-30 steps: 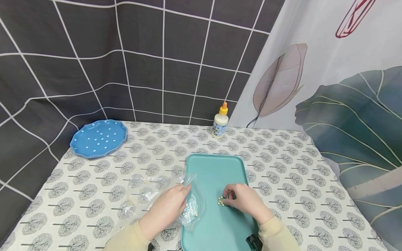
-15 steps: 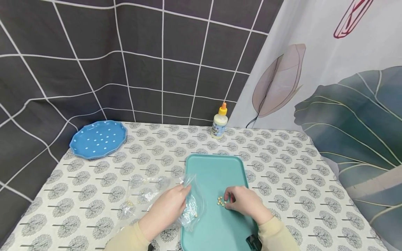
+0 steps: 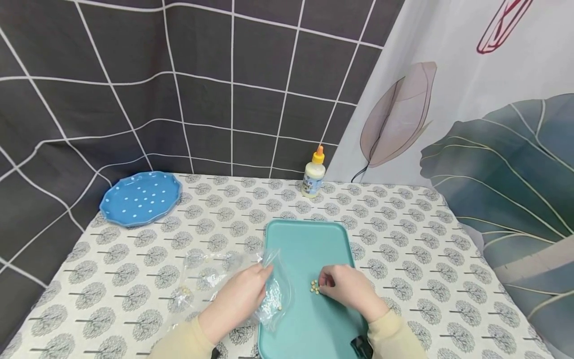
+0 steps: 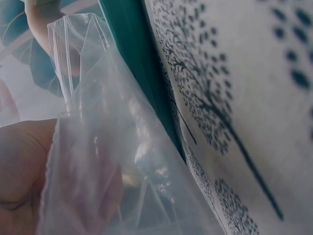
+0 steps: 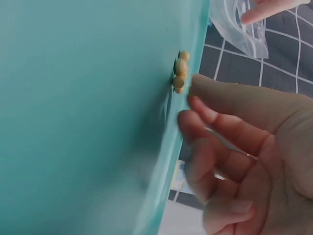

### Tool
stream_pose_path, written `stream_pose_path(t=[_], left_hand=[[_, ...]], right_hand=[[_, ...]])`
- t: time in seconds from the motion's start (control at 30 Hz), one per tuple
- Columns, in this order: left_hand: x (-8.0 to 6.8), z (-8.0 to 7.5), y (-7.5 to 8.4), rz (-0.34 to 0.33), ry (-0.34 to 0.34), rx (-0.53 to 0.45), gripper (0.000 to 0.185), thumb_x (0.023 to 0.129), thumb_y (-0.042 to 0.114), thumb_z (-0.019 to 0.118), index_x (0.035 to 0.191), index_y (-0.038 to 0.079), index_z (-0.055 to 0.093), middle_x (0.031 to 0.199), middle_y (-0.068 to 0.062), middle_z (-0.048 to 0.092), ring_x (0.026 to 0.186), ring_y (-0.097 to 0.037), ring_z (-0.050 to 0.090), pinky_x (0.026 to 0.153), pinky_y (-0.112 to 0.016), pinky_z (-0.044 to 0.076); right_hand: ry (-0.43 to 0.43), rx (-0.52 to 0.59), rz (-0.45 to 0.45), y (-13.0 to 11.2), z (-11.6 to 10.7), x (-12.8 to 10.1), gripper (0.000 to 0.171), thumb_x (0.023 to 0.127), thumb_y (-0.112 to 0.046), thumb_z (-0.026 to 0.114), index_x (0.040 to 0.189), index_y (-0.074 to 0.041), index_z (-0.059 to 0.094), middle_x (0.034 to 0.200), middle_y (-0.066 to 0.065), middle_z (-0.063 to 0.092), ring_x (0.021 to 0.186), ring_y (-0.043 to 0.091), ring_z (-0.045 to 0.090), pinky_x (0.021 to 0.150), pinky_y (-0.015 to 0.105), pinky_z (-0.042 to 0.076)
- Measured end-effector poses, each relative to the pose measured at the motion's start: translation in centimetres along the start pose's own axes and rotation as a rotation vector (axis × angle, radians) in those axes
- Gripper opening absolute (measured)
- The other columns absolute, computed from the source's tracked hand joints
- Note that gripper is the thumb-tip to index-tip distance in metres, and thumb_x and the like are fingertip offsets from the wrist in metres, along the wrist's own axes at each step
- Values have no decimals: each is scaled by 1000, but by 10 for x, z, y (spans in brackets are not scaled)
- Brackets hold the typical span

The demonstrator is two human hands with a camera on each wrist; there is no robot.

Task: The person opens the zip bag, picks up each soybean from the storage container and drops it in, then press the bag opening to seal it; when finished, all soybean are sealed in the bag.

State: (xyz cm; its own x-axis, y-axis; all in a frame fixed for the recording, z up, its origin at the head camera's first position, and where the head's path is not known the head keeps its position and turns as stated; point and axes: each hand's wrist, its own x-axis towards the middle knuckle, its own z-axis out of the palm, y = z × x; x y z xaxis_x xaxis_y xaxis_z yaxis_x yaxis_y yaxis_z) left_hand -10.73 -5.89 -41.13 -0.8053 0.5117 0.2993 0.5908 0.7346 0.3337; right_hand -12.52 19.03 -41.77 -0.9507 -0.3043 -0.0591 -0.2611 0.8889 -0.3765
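Note:
My left hand point(image 3: 239, 294) grips a clear plastic bag point(image 3: 273, 294) over the left edge of the teal tray point(image 3: 305, 239). A few pale yellow beans show inside the bag. On the tray lies a small cluster of round, soybean-like beans point(image 3: 315, 287). Beside its right side is my right hand point(image 3: 347, 289), with thumb and fingers bent towards each other. In the right wrist view the thumb tip is right at the beans point(image 5: 180, 73), and the other fingers curl loosely below it. Whether a bean sits between the fingertips I cannot tell.
A glue bottle point(image 3: 313, 172) with a yellow cap and orange tip stands behind the tray. At the back left lies a blue plate point(image 3: 141, 199) with white dots. A tree-patterned cloth point(image 3: 421, 254) covers the table, and a dark gridded curtain point(image 3: 202, 99) hangs behind.
My right hand shifts slightly right off the bean cluster, then back left against it; the beans shift a little closer together. My left hand and the bag stay still.

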Motion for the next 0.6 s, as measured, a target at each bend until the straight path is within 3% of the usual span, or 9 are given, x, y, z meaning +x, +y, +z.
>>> stream_pose_path(t=[0.33,0.6], left_hand=[[1,-1,1,2,-19,8,40,81,1,68,119,-7,59,106,-18,67,90,-23,67,75,-24,59],[1,-1,2,0,-39,18,41,80,2,69,119,-7,59,98,-15,68,84,-21,66,71,-21,58]], right_hand=[[21,120,-144,-20,-4,1,10,80,-18,74,78,-22,65,64,-17,54,52,-3,45,48,16,41],[29,112,-229,-36,3,3,10,79,-21,75,78,-21,66,64,-18,52,55,-5,43,50,14,40]])
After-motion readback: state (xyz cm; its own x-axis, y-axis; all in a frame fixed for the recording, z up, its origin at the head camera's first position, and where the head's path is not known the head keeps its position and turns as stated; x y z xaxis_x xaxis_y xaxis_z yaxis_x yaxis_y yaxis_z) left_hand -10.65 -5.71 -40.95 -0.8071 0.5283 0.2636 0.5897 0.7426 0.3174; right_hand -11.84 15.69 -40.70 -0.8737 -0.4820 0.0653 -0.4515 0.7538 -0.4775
